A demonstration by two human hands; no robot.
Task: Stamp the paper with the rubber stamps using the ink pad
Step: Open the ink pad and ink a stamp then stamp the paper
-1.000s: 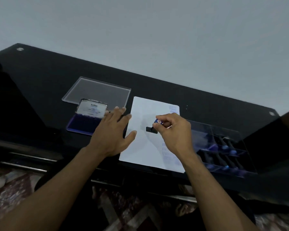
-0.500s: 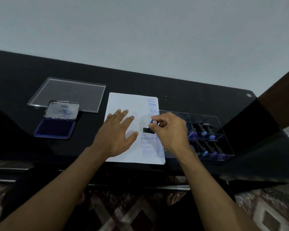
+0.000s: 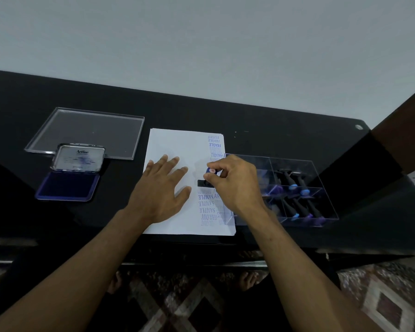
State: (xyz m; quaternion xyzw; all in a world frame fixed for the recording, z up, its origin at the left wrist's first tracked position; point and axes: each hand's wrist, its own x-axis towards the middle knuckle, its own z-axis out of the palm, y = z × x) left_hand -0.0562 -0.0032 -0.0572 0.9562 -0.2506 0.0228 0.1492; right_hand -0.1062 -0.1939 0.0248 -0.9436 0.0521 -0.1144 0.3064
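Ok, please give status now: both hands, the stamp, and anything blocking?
Left hand flat on paper. Right hand pinches stamp, base down on paper. Ink pad open. Nothing blocking.

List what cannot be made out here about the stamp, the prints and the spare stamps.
Head view only:
- Face of the rubber stamp: pressed toward the paper, under the right hand.
- Some prints: covered by that hand.
- Spare stamps in the clear box: too dark to count.
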